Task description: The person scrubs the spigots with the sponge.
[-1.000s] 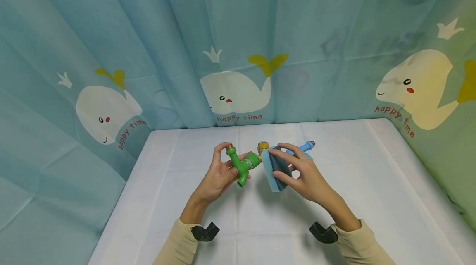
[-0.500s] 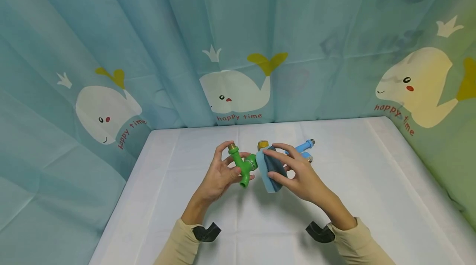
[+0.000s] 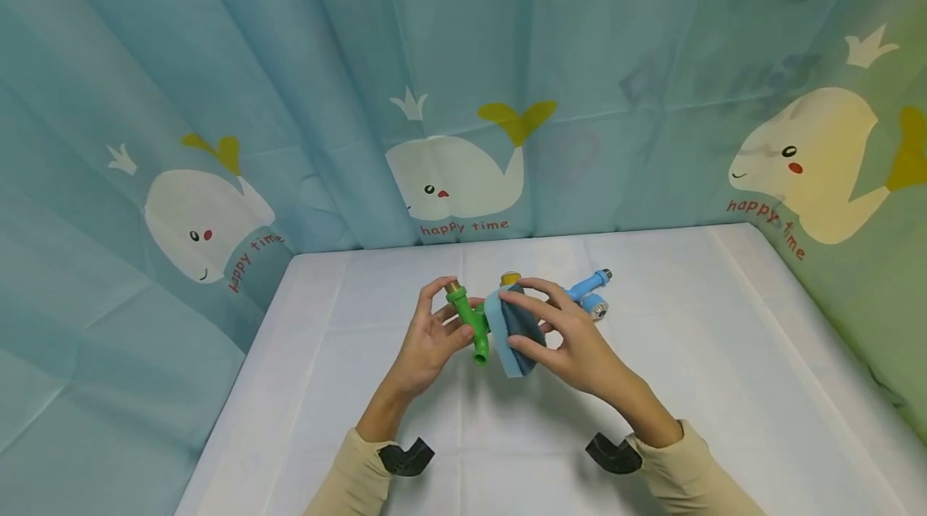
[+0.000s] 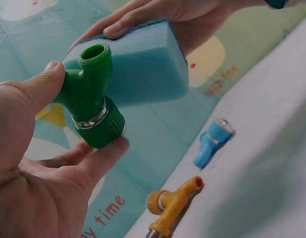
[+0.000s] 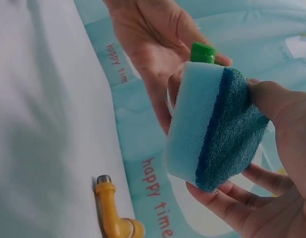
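Observation:
My left hand (image 3: 427,347) holds a green plastic faucet (image 3: 469,316) in the air, its brass-coloured threaded end pointing up and its spout down. In the left wrist view the ribbed knob (image 4: 100,126) of this faucet rests by the fingers. A blue sponge (image 3: 500,335) with a dark scouring layer is pinched between thumb and fingers of my right hand (image 3: 579,343). Its light foam side (image 5: 195,119) faces the faucet, touching or very near it; which one I cannot tell. From the head, the sponge hides most of the knob.
On the white table (image 3: 688,355) lie a yellow faucet (image 4: 175,201), mostly hidden by the sponge in the head view, and a blue faucet (image 3: 590,285) behind my right hand. A curtain with whale prints (image 3: 463,178) hangs around the table's back and sides.
My right hand has moved left with the sponge, across the faucet's knob, uncovering more of the blue faucet. The left hand keeps its hold, and the green faucet has turned and shifted slightly.

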`<action>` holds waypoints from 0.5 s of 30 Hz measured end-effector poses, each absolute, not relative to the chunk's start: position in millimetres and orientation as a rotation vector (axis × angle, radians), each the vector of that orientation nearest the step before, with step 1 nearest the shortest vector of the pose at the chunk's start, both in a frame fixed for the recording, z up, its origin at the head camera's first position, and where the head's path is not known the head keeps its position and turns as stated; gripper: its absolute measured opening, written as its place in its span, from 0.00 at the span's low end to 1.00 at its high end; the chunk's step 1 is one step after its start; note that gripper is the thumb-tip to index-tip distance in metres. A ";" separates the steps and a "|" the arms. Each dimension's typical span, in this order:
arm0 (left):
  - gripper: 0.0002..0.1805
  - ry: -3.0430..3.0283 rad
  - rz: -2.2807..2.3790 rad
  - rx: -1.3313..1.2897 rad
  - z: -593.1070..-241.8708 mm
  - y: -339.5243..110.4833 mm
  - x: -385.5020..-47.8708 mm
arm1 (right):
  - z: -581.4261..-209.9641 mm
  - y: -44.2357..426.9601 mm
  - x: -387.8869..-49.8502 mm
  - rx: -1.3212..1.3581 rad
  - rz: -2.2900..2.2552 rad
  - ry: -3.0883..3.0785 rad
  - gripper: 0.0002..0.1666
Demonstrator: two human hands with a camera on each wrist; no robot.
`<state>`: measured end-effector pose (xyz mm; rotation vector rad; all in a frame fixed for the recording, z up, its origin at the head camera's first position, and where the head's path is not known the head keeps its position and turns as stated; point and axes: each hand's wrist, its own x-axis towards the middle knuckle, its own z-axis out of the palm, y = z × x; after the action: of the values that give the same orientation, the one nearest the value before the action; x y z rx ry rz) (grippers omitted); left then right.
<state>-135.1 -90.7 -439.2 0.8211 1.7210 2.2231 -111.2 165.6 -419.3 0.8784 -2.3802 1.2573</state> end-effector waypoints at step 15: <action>0.43 1.829 2.191 0.767 -445.0 -85.0 -133.8 | -429.5 164.2 -110.0 0.862 1.317 -2.382 0.36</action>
<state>-133.8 -85.0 -445.0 0.7671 1.8290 2.1910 -110.0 164.2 -429.5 0.8623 -2.3816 1.3175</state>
